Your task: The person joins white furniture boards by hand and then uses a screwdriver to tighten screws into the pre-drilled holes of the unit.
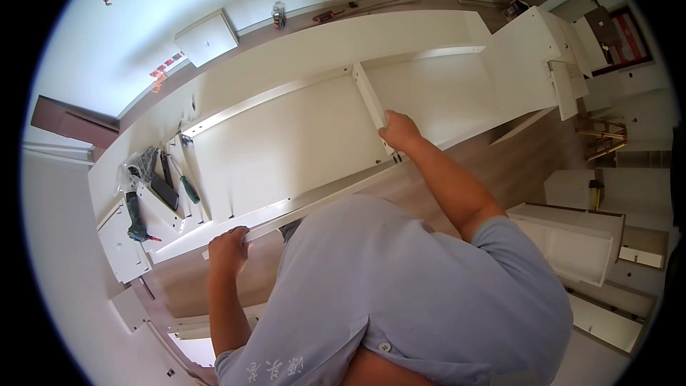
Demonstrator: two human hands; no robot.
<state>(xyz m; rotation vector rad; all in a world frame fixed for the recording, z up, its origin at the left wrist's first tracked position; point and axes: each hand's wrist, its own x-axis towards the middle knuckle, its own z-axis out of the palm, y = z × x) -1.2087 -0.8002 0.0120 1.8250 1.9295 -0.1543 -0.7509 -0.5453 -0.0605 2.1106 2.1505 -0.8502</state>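
Divider (370, 106), a narrow white board set crosswise in a flat-lying cabinet frame, runs away from the right hand (400, 131), which grasps it close to its near end. The fingers lie curled over the board, though their undersides are hidden, and most of its length stretches beyond the hand to the far rail (271, 101). On either side of it spread white panels, the larger one (286, 139) to its left and the smaller one (439, 89) to its right. The left hand (229, 250), well apart from the right one and nearer the lower edge, is curled around the left end of a long white strip (296, 213); from that hand the strip slants up to the right along the near side of the frame, passing close in front of the person's grey shirt (429, 271). Beyond the left hand, at the left end of the frame, lie a green-handled screwdriver (189, 189), a dark power drill (134, 218) with a red tip, and a clear plastic bag (136, 164). A wooden floor (532, 146) shows to the right, with a yellow ladder (607, 136) standing farther off.
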